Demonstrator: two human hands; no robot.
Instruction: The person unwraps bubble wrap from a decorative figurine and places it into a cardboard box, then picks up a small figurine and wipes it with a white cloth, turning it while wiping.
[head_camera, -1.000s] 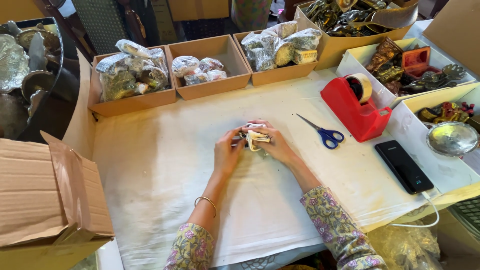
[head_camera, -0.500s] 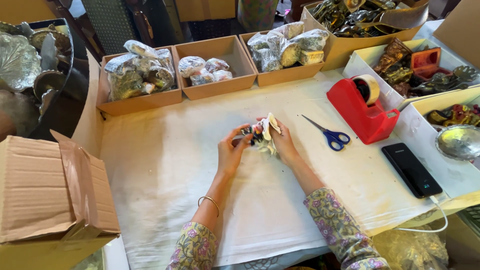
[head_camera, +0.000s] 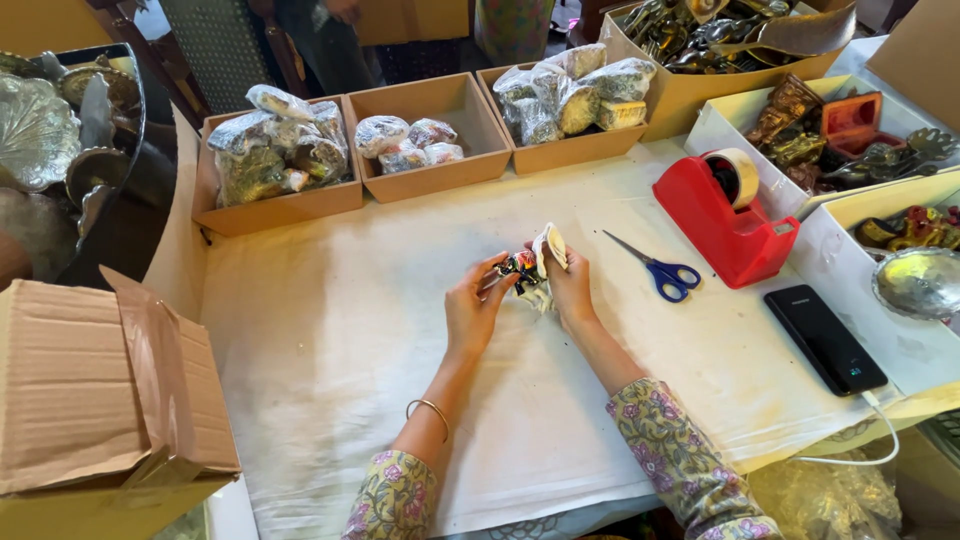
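At the centre of the frame a small colourful ornament (head_camera: 524, 268) is pinched between the left hand (head_camera: 472, 312) and the right hand (head_camera: 570, 285), both closed on it, apparently half-wrapped, so the wrap is best kept taut

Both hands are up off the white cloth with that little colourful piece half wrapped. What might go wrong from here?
The small multicoloured figurine is pinched only at fingertips by the left hand and right hand, above the table; it might slip and drop.
The clear plastic wrap is loose and bunched, so it may come undone.
The blue-handled scissors lie open-bladed beside the right hand; a sideways reach may catch them.
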